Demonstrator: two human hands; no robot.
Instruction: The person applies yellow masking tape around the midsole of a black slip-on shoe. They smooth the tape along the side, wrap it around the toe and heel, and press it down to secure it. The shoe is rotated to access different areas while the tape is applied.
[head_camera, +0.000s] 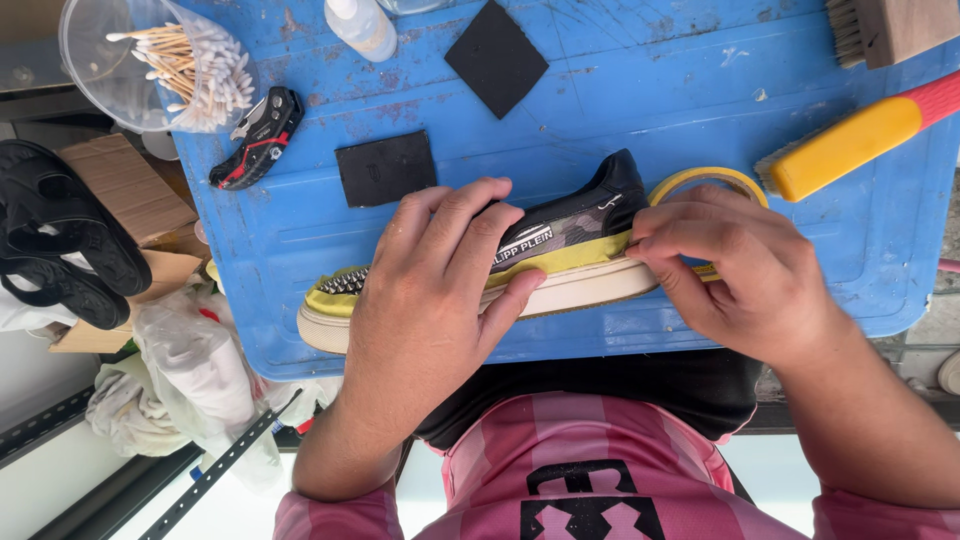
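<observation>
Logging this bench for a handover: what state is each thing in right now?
Shoe: on its side, yellow tape along the sole edge.
Left hand: gripping the shoe's middle.
Right hand: fingertips pinching tape at the heel.
Tape roll: flat, partly behind the right hand.
Cotton swab tub: open, tipped over.
Utility knife: lying flat, untouched.

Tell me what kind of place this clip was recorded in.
Probably a shoe cleaning or repair bench. A sneaker with yellow masking tape along its sole lies on a scuffed blue work surface, with brushes, a tub of cotton swabs and a tape roll around it.
</observation>
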